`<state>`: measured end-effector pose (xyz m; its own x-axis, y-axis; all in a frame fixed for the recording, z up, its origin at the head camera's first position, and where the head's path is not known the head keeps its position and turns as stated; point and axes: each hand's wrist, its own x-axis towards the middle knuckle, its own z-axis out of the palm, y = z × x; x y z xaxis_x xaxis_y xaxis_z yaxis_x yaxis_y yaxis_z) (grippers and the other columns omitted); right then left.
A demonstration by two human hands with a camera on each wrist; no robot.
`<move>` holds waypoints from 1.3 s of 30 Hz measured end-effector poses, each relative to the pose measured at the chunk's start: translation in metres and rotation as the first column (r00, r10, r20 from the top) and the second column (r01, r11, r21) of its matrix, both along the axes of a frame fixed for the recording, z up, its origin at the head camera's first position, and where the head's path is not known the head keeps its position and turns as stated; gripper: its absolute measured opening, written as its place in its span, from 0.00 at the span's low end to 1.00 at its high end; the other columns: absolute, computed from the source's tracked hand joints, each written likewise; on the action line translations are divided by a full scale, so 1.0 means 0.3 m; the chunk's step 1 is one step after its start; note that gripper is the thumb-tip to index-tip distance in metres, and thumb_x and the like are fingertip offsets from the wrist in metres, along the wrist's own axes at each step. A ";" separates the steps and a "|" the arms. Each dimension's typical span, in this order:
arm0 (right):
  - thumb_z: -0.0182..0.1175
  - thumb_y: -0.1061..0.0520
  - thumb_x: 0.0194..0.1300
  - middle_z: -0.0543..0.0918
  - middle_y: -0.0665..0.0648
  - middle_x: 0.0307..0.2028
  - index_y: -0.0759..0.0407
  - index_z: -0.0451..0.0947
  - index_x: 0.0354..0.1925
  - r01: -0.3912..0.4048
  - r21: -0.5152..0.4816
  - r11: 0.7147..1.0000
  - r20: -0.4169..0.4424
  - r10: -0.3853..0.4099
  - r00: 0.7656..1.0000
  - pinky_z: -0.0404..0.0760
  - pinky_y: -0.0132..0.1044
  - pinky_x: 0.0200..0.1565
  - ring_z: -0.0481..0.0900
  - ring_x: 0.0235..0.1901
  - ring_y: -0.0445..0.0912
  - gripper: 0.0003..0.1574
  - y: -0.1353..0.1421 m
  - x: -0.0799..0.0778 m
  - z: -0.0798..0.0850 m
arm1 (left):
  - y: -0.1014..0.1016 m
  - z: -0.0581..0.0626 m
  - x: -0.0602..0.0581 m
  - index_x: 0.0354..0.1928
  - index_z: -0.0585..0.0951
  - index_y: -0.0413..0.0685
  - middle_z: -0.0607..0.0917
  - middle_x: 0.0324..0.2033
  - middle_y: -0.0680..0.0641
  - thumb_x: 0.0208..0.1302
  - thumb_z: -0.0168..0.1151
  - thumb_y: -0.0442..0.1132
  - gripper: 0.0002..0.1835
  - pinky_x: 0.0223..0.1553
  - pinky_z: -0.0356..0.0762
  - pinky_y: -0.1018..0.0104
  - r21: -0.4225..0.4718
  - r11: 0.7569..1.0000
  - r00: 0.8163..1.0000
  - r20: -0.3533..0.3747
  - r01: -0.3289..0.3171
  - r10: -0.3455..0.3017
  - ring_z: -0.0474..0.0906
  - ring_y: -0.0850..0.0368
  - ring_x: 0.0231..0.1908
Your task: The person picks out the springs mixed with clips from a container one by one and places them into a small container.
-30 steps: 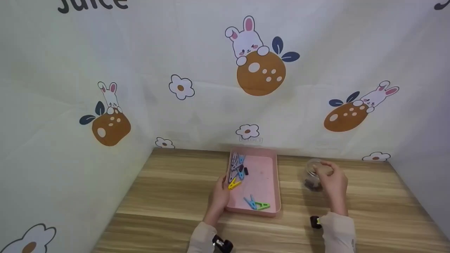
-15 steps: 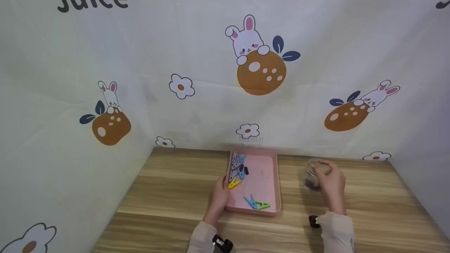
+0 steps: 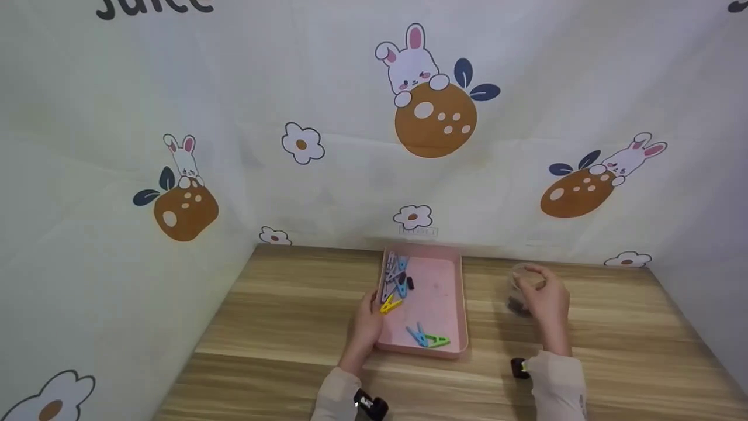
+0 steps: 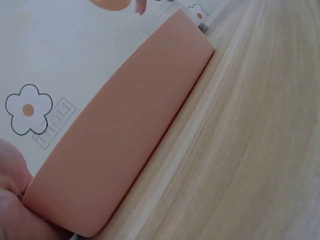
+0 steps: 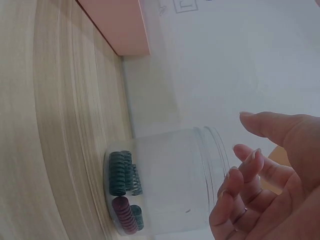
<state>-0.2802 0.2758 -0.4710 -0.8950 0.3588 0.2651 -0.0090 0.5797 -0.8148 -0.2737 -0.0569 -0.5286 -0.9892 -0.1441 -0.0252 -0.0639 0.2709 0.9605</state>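
My left hand [image 3: 366,324] grips the left wall of a shallow pink tray [image 3: 447,292], towards its near end; the left wrist view shows the hand at the tray wall [image 4: 115,125]. Inside lie several plastic clothespins: grey-purple and blue ones at the far left, a yellow clothespin [image 3: 390,304], and a blue clothespin [image 3: 417,335] beside a green clothespin [image 3: 437,341]. Two small dark pieces sit among them. My right hand [image 3: 549,301] hovers at the mouth of a clear jar [image 5: 170,180], thumb and fingers apart, with nothing visible between them. Dark green coil springs [image 5: 117,172] and a dark red spring [image 5: 125,215] rest in the jar's bottom.
Tray and jar stand apart on a wood-grain table [image 3: 280,327], the jar to the right. A pale printed cloth [image 3: 327,193] with rabbits and flowers hangs behind and at both sides.
My right hand has shifted slightly left over the jar. The left hand and the tray have hardly moved.
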 end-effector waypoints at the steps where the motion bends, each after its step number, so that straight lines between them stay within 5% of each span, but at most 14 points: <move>1: 0.68 0.50 0.72 0.80 0.50 0.18 0.65 0.82 0.60 0.001 0.001 1.000 -0.003 -0.001 1.000 0.71 0.32 0.19 0.74 0.13 0.41 0.26 -0.002 0.000 0.000 | 0.000 -0.001 0.000 0.74 0.71 0.38 0.76 0.70 0.34 0.85 0.43 0.34 0.22 0.73 0.68 0.39 0.003 1.000 1.000 0.000 0.000 0.000 0.72 0.36 0.71; 23: 0.69 0.51 0.72 0.76 0.51 0.17 0.64 0.83 0.58 -0.004 0.002 1.000 -0.012 0.004 1.000 0.69 0.32 0.18 0.69 0.15 0.41 0.23 -0.027 -0.003 0.001 | 0.002 -0.001 -0.006 0.75 0.70 0.39 0.75 0.72 0.34 0.86 0.41 0.35 0.23 0.74 0.66 0.40 0.069 0.998 1.000 0.015 0.013 -0.014 0.71 0.37 0.72; 39: 0.69 0.51 0.72 0.85 0.55 0.22 0.65 0.84 0.57 -0.036 0.047 0.998 -0.023 0.037 0.999 0.70 0.31 0.20 0.75 0.17 0.38 0.23 -0.041 -0.003 0.008 | -0.003 0.001 0.003 0.72 0.73 0.36 0.78 0.68 0.32 0.83 0.44 0.31 0.21 0.71 0.71 0.39 0.007 1.000 1.000 -0.021 -0.001 0.001 0.74 0.35 0.69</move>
